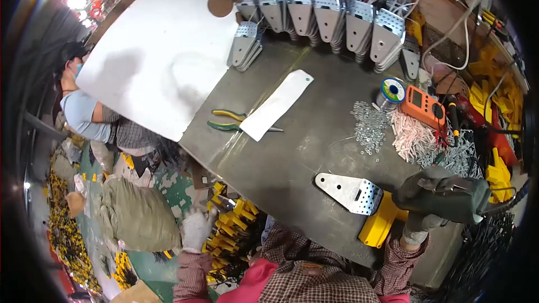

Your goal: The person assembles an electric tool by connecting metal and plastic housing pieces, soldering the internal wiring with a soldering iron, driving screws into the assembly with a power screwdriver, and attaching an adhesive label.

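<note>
My left hand, in a pale glove, hangs beside a heap of yellow parts with black cables, left of the table edge; its fingers are blurred. At the lower right of the table, my right hand, also gloved, is partly hidden beneath a dark green power tool. Next to the tool lies a yellow part with a grey perforated metal plate joined at its upper left side.
Stacks of metal plates line the back of the table. Pliers lie under a white strip. A solder spool, orange multimeter, nuts and screws sit at right. Another person is at far left.
</note>
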A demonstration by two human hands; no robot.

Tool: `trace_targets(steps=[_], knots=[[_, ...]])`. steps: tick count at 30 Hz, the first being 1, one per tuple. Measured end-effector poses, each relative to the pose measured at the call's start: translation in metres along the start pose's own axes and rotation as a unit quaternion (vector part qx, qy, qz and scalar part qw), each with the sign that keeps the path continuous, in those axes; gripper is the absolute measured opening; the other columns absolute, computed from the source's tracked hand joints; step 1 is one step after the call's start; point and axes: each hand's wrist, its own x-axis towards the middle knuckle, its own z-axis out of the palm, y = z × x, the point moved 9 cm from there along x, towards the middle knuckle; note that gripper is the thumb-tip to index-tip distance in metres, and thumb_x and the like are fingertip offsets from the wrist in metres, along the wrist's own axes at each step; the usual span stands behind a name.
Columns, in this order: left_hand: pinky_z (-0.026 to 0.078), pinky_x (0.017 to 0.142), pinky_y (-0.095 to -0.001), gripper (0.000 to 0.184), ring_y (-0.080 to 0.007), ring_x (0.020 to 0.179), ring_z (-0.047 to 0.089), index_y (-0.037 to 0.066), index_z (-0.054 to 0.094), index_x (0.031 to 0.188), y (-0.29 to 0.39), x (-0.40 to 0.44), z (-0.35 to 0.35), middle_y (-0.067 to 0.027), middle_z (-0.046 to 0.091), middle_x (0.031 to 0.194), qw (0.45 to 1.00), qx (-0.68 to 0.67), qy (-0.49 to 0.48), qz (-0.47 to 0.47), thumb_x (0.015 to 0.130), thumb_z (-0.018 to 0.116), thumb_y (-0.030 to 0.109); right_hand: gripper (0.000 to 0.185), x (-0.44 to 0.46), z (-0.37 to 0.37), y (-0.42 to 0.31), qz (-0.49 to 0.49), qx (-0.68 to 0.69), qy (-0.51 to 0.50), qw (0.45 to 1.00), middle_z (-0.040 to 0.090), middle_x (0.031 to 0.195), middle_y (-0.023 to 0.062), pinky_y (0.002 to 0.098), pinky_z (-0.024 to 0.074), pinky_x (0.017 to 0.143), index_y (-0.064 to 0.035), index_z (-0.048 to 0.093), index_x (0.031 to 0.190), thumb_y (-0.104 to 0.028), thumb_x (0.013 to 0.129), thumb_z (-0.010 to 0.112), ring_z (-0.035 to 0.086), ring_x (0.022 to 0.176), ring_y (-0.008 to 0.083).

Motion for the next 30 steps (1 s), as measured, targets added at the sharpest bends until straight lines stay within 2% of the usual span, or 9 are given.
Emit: trace_targets(steps=[4, 6, 9, 12, 14, 18, 24, 28, 30], knots=[[0.040, 0.101, -0.0515, 0.051, -0.0409, 0.119, 0.048, 0.004, 0.053, 0.127, 0.069, -0.027, -0.117, -0.0207, 0.052, 0.128, 0.893, -0.126, 0.342, 0.265, 0.084, 0.069, 0.024, 0.089, 0.001, -0.004, -0.018, -0.028, -0.003, 0.103, 0.994, 0.057, 0.083, 0.0046, 0.0294, 0.0487, 0.069, 0.0032, 0.044, 0.127, -0.066, 0.079, 0.070, 0.057, 0.073, 0.0202], [0.041, 0.093, -0.0522, 0.039, -0.0401, 0.110, 0.051, 0.006, 0.059, 0.120, 0.134, -0.048, -0.173, -0.0187, 0.057, 0.112, 0.882, -0.159, 0.360, 0.257, 0.084, 0.068, 0.018, 0.092, -0.002, -0.006, -0.029, -0.052, -0.006, 0.139, 0.989, 0.056, 0.079, 0.0028, 0.0281, 0.0484, 0.067, 0.0037, 0.042, 0.129, -0.067, 0.077, 0.072, 0.056, 0.069, 0.0181], [0.049, 0.075, -0.0444, 0.020, -0.0328, 0.094, 0.060, 0.006, 0.061, 0.100, 0.255, -0.076, -0.218, -0.0134, 0.061, 0.098, 0.826, -0.171, 0.256, 0.472, 0.082, 0.067, 0.012, 0.098, -0.002, -0.011, -0.047, -0.096, 0.004, 0.196, 0.976, 0.053, 0.073, 0.0001, 0.0262, 0.0480, 0.063, 0.0045, 0.039, 0.131, -0.069, 0.075, 0.073, 0.054, 0.063, 0.0150], [0.048, 0.079, -0.0402, 0.026, -0.0294, 0.092, 0.058, 0.012, 0.062, 0.108, 0.365, -0.129, -0.226, -0.0081, 0.059, 0.096, 0.664, -0.119, 0.270, 0.687, 0.083, 0.067, 0.018, 0.086, -0.004, -0.032, -0.073, -0.148, 0.177, 0.101, 0.968, 0.054, 0.097, -0.0004, 0.0462, 0.0393, 0.105, -0.0088, 0.037, 0.138, -0.058, 0.079, 0.075, 0.058, 0.101, 0.0190], [0.049, 0.081, -0.0393, 0.023, -0.0284, 0.094, 0.059, 0.009, 0.061, 0.105, 0.408, -0.128, -0.200, -0.0076, 0.059, 0.098, 0.647, -0.030, 0.267, 0.714, 0.084, 0.063, 0.016, 0.068, -0.018, -0.057, -0.064, -0.131, 0.211, 0.116, 0.962, 0.055, 0.120, 0.0047, 0.0504, 0.0354, 0.110, -0.0130, 0.044, 0.137, -0.046, 0.085, 0.074, 0.053, 0.118, 0.0226], [0.051, 0.082, -0.0388, 0.014, -0.0282, 0.094, 0.062, 0.003, 0.066, 0.087, 0.448, -0.129, -0.167, -0.0122, 0.063, 0.094, 0.616, 0.117, 0.256, 0.736, 0.080, 0.058, 0.011, 0.044, -0.069, -0.122, -0.017, -0.163, 0.338, 0.241, 0.895, 0.055, 0.132, 0.0102, 0.0472, 0.0420, 0.104, -0.0112, 0.052, 0.129, -0.026, 0.091, 0.070, 0.059, 0.102, 0.0184], [0.053, 0.079, -0.0438, 0.014, -0.0337, 0.086, 0.066, 0.001, 0.068, 0.083, 0.456, -0.110, -0.166, -0.0190, 0.065, 0.083, 0.667, 0.044, 0.245, 0.702, 0.078, 0.059, 0.011, 0.036, -0.106, -0.159, 0.023, -0.160, 0.391, 0.336, 0.842, 0.055, 0.100, 0.0030, 0.0376, 0.0463, 0.091, -0.0144, 0.053, 0.120, -0.027, 0.091, 0.071, 0.051, 0.080, 0.0131], [0.054, 0.072, -0.0460, 0.013, -0.0360, 0.078, 0.066, 0.001, 0.068, 0.078, 0.454, -0.106, -0.160, -0.0211, 0.064, 0.078, 0.555, -0.005, 0.296, 0.778, 0.078, 0.059, 0.010, 0.033, -0.104, -0.159, 0.024, -0.154, 0.383, 0.329, 0.849, 0.056, 0.099, 0.0037, 0.0367, 0.0463, 0.089, -0.0134, 0.053, 0.119, -0.028, 0.093, 0.068, 0.052, 0.081, 0.0129], [0.053, 0.071, -0.0468, 0.014, -0.0366, 0.077, 0.066, 0.000, 0.068, 0.077, 0.462, -0.115, -0.176, -0.0217, 0.064, 0.076, 0.579, -0.023, 0.251, 0.775, 0.077, 0.061, 0.013, 0.032, -0.104, -0.159, 0.024, -0.160, 0.379, 0.328, 0.851, 0.057, 0.099, 0.0035, 0.0361, 0.0461, 0.089, -0.0134, 0.054, 0.119, -0.028, 0.093, 0.067, 0.052, 0.080, 0.0130]])
